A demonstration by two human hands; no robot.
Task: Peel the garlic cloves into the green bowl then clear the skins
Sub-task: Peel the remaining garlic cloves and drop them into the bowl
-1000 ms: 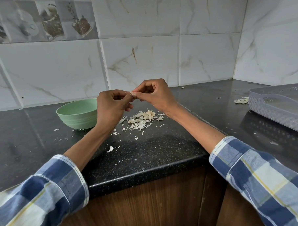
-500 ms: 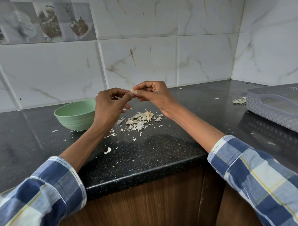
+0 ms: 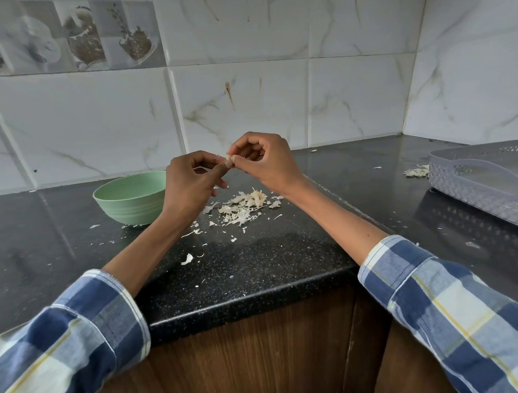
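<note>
Both hands, left hand (image 3: 190,181) and right hand (image 3: 265,161), pinch 1 garlic clove (image 3: 229,161); best peel over skins pile (image 3: 245,206), near green bowl (image 3: 130,196).

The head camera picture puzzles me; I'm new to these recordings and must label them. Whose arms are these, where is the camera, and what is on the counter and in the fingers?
No machine here: a person wears one wide-angle camera on the head, looking forward and down, so the checked sleeves are their own arms. The left hand and right hand meet above the black counter, and both pinch one small garlic clove in a fingertip grip, peeling it. Below them lies a pile of papery garlic skins, with loose flakes scattered around. The green bowl stands to the left, partly behind the left hand; its contents are hidden from here. On the right sits a grey perforated tray, with a few more skins beside it.
</note>
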